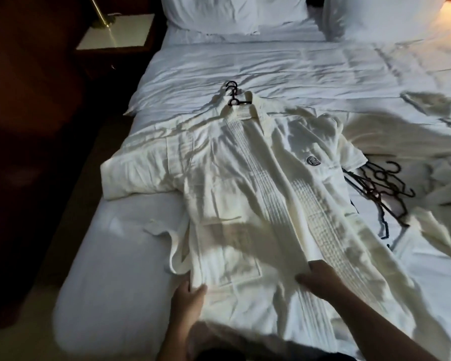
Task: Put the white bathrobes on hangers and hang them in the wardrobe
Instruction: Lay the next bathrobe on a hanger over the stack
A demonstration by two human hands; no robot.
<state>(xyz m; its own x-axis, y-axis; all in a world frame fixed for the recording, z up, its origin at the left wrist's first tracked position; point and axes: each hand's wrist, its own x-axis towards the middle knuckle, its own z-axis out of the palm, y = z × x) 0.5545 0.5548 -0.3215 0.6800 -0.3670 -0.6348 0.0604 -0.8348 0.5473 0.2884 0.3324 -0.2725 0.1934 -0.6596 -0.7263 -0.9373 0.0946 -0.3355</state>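
Observation:
A white bathrobe (245, 194) with a dark chest emblem lies spread face up on the bed, its collar towards the pillows. Black hanger hooks (232, 93) stick out at its collar, stacked together. My left hand (189, 295) pinches the robe's left edge near the belt loop. My right hand (319, 278) grips the ribbed front band lower down. More white robe fabric (440, 194) lies crumpled on the right side of the bed. Several loose black hangers (380, 188) lie in a heap between the two.
The white bed (245, 63) fills the view, with pillows (232, 14) at its head. A dark nightstand (115, 32) with a brass lamp base stands at the left. Dark floor runs along the bed's left side. No wardrobe is in view.

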